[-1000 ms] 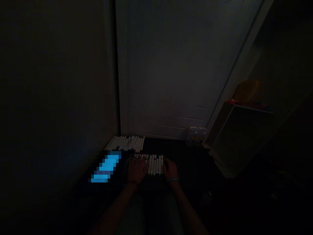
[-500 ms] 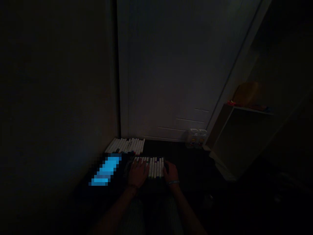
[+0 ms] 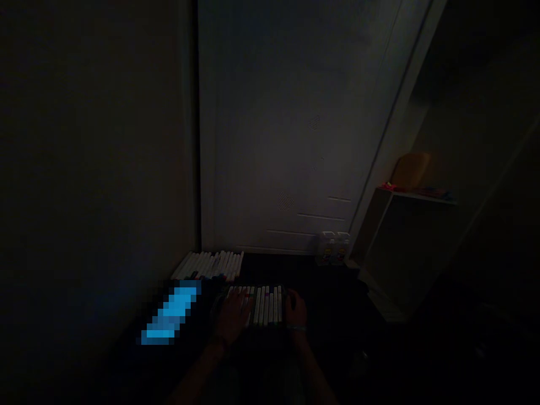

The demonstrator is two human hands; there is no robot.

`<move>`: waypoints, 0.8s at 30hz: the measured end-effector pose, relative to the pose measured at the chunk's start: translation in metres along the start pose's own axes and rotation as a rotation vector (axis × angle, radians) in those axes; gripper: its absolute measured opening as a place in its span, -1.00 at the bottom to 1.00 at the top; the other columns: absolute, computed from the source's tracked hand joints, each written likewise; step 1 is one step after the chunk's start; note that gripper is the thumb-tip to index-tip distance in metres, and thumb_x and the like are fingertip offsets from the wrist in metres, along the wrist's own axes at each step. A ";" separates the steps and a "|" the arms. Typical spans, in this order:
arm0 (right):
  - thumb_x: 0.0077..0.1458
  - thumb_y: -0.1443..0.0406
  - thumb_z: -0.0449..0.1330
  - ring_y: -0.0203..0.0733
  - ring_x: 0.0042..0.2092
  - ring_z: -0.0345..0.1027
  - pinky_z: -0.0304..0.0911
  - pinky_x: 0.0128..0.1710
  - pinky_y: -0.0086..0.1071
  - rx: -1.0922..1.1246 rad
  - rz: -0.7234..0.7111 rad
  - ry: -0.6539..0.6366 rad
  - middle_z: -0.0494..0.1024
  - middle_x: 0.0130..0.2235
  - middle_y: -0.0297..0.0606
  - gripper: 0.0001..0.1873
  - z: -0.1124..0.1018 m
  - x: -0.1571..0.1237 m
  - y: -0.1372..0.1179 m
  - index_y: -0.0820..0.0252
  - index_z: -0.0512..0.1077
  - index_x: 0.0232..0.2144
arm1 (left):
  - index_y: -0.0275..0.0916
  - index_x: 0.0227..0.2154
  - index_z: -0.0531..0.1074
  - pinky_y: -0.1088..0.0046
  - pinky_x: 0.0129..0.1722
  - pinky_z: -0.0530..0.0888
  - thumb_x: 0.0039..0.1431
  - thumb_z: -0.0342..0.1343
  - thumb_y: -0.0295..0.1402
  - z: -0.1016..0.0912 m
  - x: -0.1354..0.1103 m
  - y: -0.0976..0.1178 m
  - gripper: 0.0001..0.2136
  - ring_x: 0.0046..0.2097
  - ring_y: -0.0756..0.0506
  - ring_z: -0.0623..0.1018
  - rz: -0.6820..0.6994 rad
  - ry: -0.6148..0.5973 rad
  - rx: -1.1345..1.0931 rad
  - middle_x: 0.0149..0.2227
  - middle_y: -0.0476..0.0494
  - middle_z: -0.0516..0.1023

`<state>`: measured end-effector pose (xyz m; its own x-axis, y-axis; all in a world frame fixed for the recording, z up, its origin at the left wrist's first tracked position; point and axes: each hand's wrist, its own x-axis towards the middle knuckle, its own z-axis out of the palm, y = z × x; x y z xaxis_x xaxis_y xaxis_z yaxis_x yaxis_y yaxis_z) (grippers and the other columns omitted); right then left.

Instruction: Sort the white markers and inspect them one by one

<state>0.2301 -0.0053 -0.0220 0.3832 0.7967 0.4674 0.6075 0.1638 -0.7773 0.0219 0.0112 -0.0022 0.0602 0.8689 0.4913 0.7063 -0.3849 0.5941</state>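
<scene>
A row of white markers (image 3: 268, 306) stands side by side on the dark table in front of me, some with coloured bands. Over the left part of this row lies my left hand (image 3: 232, 312), open, its fingers stretched across the markers. My right hand (image 3: 296, 309) is at the row's right end, thumb and fingers apart around a dark gap. Whether it touches the dark edge beside the markers is too dim to tell. Farther back on the left lies a second group of white markers (image 3: 211, 264).
A glowing blue pixelated rectangle (image 3: 171, 313) lies left of my left hand. Two clear bottles (image 3: 333, 247) with labels stand at the back right against the pale panel (image 3: 270, 140). Beyond them is a shelf unit (image 3: 373, 216) with an orange object (image 3: 411, 170) on top. The room is very dark.
The view has shifted, so the table and hands appear lower and slightly to the left. Both hands keep nearly the same places at the marker row.
</scene>
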 end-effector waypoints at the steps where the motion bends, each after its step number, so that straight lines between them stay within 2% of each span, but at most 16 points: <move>1: 0.05 0.23 -0.06 -0.14 -0.16 0.34 0.20 -0.17 -0.33 0.002 0.000 -0.001 0.47 -0.20 -0.15 -0.64 0.000 0.000 0.002 0.21 0.38 -0.16 | -0.20 -0.11 0.34 0.22 0.12 0.10 0.05 -0.11 -0.16 0.000 -0.001 -0.003 -0.62 0.13 -0.17 0.21 0.019 -0.026 0.034 0.03 -0.15 0.35; 3: 0.06 0.23 -0.07 -0.15 -0.16 0.34 0.20 -0.17 -0.33 0.008 0.009 0.001 0.47 -0.19 -0.15 -0.64 0.001 0.000 0.003 0.20 0.38 -0.16 | -0.18 -0.05 0.28 0.29 0.13 0.10 0.08 -0.15 -0.20 -0.005 -0.005 -0.007 -0.61 0.14 -0.10 0.19 0.050 -0.062 0.074 0.07 -0.10 0.29; 7: 0.06 0.24 -0.08 -0.16 -0.16 0.33 0.19 -0.17 -0.34 0.024 0.035 0.013 0.47 -0.19 -0.14 -0.64 0.000 -0.001 0.002 0.23 0.37 -0.16 | -0.23 -0.02 0.24 0.22 0.15 0.02 0.10 -0.19 -0.23 -0.028 -0.019 -0.020 -0.60 0.19 -0.13 0.08 0.054 0.008 0.181 0.11 -0.14 0.22; 9: 0.07 0.23 -0.08 -0.16 -0.16 0.33 0.19 -0.16 -0.34 0.028 0.039 0.012 0.47 -0.19 -0.15 -0.63 -0.001 -0.001 0.000 0.23 0.37 -0.15 | -0.28 -0.04 0.26 0.17 0.14 0.02 0.07 -0.14 -0.20 -0.037 -0.027 -0.029 -0.58 0.19 -0.20 0.07 -0.028 0.061 0.258 0.09 -0.23 0.24; 12: 0.07 0.23 -0.08 -0.17 -0.16 0.33 0.20 -0.17 -0.35 0.026 0.049 0.001 0.48 -0.20 -0.16 -0.64 -0.002 -0.001 -0.002 0.22 0.37 -0.15 | -0.31 -0.05 0.27 0.10 0.11 0.05 0.03 -0.09 -0.16 -0.040 -0.037 -0.040 -0.55 0.17 -0.27 0.11 -0.138 0.032 0.265 0.06 -0.30 0.27; 15: 0.07 0.23 -0.09 -0.17 -0.15 0.33 0.20 -0.16 -0.35 0.027 0.045 0.001 0.47 -0.17 -0.16 -0.63 -0.003 -0.002 -0.002 0.21 0.37 -0.14 | -0.29 -0.02 0.23 0.14 0.09 0.12 0.03 -0.09 -0.14 -0.036 -0.037 -0.040 -0.53 0.15 -0.25 0.14 -0.216 0.020 0.096 0.08 -0.29 0.23; 18: 0.08 0.22 -0.09 -0.17 -0.12 0.32 0.19 -0.13 -0.34 0.045 0.034 -0.008 0.46 -0.15 -0.13 -0.62 -0.003 -0.002 -0.001 0.24 0.37 -0.14 | -0.26 -0.01 0.21 0.22 0.07 0.19 0.05 -0.11 -0.13 -0.036 -0.029 -0.031 -0.54 0.11 -0.18 0.24 -0.280 0.037 -0.183 0.05 -0.23 0.28; 21: 0.07 0.19 -0.08 -0.16 -0.12 0.33 0.20 -0.12 -0.32 0.075 0.060 -0.020 0.47 -0.16 -0.12 -0.60 -0.004 -0.002 -0.001 0.25 0.38 -0.15 | -0.22 -0.04 0.23 0.26 0.03 0.25 0.06 -0.10 -0.13 -0.045 -0.024 -0.020 -0.57 0.05 -0.14 0.32 -0.358 0.071 -0.437 0.00 -0.18 0.34; 24: 0.07 0.16 -0.07 -0.15 -0.11 0.34 0.23 -0.13 -0.31 0.154 0.090 -0.046 0.46 -0.13 -0.14 -0.58 -0.006 -0.004 -0.001 0.23 0.37 -0.12 | -0.20 -0.06 0.24 0.27 0.02 0.27 0.05 -0.09 -0.14 -0.057 -0.025 -0.010 -0.60 0.05 -0.14 0.30 -0.421 0.159 -0.552 0.01 -0.15 0.32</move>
<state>0.2321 -0.0116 -0.0204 0.3968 0.8376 0.3756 0.4569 0.1747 -0.8722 -0.0269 -0.0247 0.0162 -0.2722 0.9389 0.2108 0.1837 -0.1643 0.9692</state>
